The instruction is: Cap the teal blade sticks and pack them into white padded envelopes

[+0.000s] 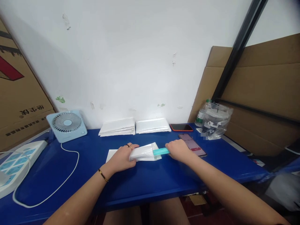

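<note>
My left hand [124, 157] is closed around a white padded envelope [142, 153], thumb below and fingers on top. From the envelope's right end sticks out a flat turquoise strip [161, 151]. My right hand [178, 150] grips the outer end of that strip in a closed fist. What the strip belongs to is hidden inside the envelope and the fist. Another white sheet or envelope [110, 153] shows beneath and left of my left hand. Just beyond the right hand lies a phone with a lit pinkish screen [195, 145].
Two stacks of white envelopes [117, 127] [153, 125] lie along the wall. A dark phone [181, 127], a bottle [200, 117] and a clear plastic bag [215, 122] stand right. Left are a blue fan [67, 125], a power strip [21, 165] and a cable [75, 167].
</note>
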`<state>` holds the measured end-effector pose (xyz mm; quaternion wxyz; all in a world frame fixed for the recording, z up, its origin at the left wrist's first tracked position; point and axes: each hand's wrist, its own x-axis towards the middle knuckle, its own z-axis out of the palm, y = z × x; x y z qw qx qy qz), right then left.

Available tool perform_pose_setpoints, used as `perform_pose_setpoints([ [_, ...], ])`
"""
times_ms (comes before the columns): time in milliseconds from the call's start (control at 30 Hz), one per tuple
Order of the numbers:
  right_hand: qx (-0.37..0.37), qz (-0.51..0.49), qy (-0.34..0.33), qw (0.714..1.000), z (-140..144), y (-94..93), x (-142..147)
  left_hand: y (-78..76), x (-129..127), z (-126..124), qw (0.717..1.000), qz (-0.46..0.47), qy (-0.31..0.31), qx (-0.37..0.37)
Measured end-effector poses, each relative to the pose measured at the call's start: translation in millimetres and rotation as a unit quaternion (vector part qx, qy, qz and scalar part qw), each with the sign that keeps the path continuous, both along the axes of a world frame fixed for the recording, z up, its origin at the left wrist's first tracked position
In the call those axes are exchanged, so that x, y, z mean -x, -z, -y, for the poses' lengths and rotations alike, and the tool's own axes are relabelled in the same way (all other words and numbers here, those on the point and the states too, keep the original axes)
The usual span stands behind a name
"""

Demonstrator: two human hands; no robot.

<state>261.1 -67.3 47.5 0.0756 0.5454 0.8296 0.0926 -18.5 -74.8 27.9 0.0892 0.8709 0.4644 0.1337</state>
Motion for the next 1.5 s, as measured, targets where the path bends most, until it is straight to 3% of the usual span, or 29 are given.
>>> perform_pose_setpoints([
  [233,-0.028,0.002,-0.061,0.998,-1.5,-8.7,31.0,-1.2,-23.9,-0.1,0.999,0.021,0.040,-0.016],
  [467,0.009,-0.001,-0.097,0.995,-4.6,-7.7,61.7,9.0,-50.3,3.7,0.997,-0.050,0.007,-0.057],
  [567,0.057,-0.021,-0.104,0.993,-7.0,-11.7,60.6,12.5,-56.9,3.1,0.994,-0.087,0.002,-0.060],
  [667,0.099,-0.133,-0.111,0.980,-9.4,-17.6,40.4,12.8,-56.0,0.2,0.994,-0.095,-0.004,-0.052],
  [700,0.109,-0.200,-0.123,0.966,-10.0,-17.4,31.1,12.4,-54.6,-0.9,0.994,-0.093,-0.009,-0.050],
  [767,0.154,-0.358,-0.133,0.911,-10.6,-10.0,14.6,11.3,-52.2,-2.8,0.995,-0.086,-0.017,-0.045],
  [833,0.157,-0.514,-0.060,0.841,-10.6,6.7,6.7,10.1,-51.3,-4.1,0.996,-0.079,-0.020,-0.038],
  [900,0.131,-0.614,0.054,0.776,-10.4,27.9,9.9,9.7,-52.6,-4.7,0.996,-0.074,-0.020,-0.036],
  [967,0.147,-0.639,0.111,0.747,-10.0,45.8,21.3,10.7,-55.2,-4.5,0.996,-0.068,-0.019,-0.048],
  [1067,0.140,-0.594,0.130,0.781,-8.8,56.2,41.8,14.4,-59.0,-3.4,0.996,-0.061,-0.013,-0.057],
  [1133,0.136,-0.543,0.109,0.821,-7.7,53.5,49.8,16.7,-58.7,-2.7,0.998,-0.059,-0.002,-0.035],
  [1200,0.122,-0.513,0.095,0.844,-6.1,47.3,48.3,17.1,-53.2,-2.3,0.998,-0.058,0.009,-0.013],
  [1333,0.056,-0.536,0.097,0.837,-0.2,34.2,15.1,13.6,-17.3,-1.2,0.997,-0.070,0.018,0.034],
  [1433,0.153,-0.485,-0.013,0.861,1.9,26.6,-15.1,15.2,24.6,0.2,0.991,-0.083,-0.052,0.088],
  [1500,0.215,-0.456,-0.058,0.862,-1.5,23.2,-24.3,20.1,48.4,1.7,0.988,-0.078,-0.093,0.100],
])
